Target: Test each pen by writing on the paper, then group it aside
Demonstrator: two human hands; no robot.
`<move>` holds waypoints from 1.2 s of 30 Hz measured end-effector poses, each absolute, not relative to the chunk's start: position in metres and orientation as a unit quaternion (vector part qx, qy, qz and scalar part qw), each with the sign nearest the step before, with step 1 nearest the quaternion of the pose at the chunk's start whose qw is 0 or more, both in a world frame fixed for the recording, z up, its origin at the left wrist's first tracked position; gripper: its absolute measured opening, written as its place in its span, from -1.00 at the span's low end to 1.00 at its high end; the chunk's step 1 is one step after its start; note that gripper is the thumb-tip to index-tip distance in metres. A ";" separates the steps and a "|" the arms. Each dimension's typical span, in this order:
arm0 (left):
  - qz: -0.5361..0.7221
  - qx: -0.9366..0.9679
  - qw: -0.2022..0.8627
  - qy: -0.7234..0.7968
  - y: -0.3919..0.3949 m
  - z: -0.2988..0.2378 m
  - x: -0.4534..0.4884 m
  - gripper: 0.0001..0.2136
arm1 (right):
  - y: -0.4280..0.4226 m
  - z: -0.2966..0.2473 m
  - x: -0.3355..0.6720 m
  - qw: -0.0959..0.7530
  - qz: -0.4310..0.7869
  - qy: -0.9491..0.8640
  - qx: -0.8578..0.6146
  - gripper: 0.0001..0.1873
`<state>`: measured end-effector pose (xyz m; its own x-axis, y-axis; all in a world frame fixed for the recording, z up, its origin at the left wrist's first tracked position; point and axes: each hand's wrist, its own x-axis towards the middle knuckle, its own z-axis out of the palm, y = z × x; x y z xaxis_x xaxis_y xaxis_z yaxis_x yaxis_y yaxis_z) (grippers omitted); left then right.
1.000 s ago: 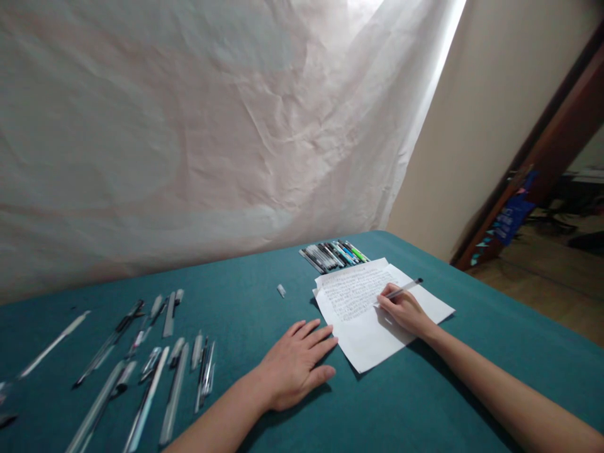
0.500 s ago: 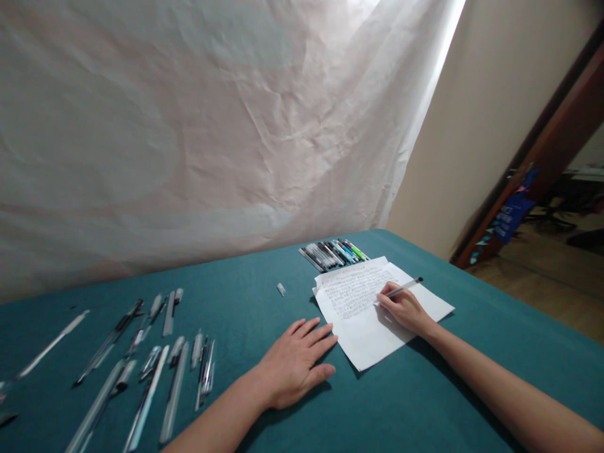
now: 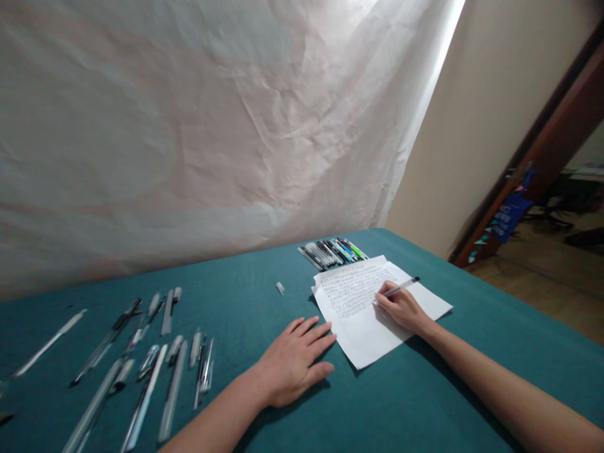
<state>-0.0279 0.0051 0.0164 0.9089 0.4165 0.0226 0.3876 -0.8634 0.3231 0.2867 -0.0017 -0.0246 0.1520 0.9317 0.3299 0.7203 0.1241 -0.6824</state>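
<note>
My right hand (image 3: pixel 401 308) is closed round a slim pen (image 3: pixel 404 285), its tip resting on a white sheet of paper (image 3: pixel 372 330) covered in handwritten lines. The pen's back end points to the right. My left hand (image 3: pixel 292 362) lies flat on the teal tablecloth (image 3: pixel 236 302) just left of the paper, fingers spread and pointing at the sheet's near left edge, holding nothing.
A row of capped pens (image 3: pixel 333 251) lies behind the paper. A small pen cap (image 3: pixel 280 288) sits alone left of the sheet. Several loose pens and pen parts (image 3: pixel 155 358) are scattered at the table's left. A creased white sheet (image 3: pixel 212 126) hangs behind; a doorway (image 3: pixel 542 157) opens at right.
Both hands stay almost where they were; the pen hand has only crept slightly along the written lines. The whole view shifted a little.
</note>
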 end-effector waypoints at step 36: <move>0.130 0.943 0.206 0.228 0.000 0.015 -0.032 -0.57 | -0.002 -0.011 0.275 0.435 0.162 -0.625 -0.627 -0.71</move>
<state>-0.0321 0.0005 0.0145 0.8625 0.4829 0.1513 0.3761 -0.8118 0.4467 0.2745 -0.0023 -0.0111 0.1654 0.9253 0.3412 0.6430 0.1611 -0.7487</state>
